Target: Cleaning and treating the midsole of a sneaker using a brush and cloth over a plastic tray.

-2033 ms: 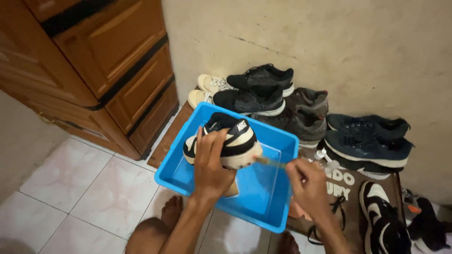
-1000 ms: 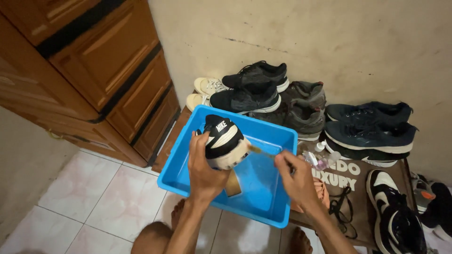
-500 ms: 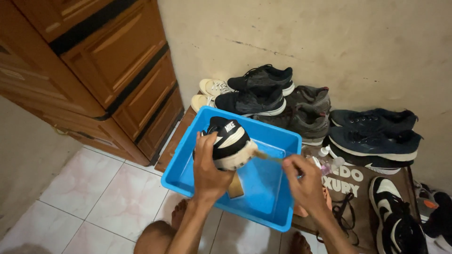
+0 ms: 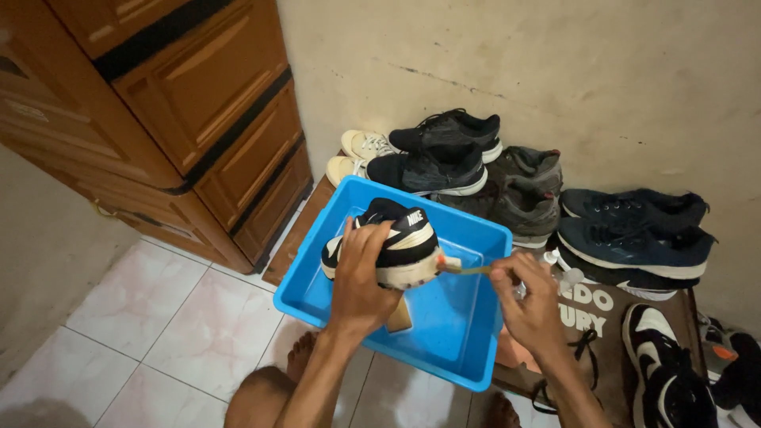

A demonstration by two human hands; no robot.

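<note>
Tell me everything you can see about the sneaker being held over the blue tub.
The sneaker is black and cream with a pale, thick sole, looking like leather. It is held above the blue tub, turned on its side. The left hand grips it from below; the right hand presses a small brush against its sole edge.
</note>
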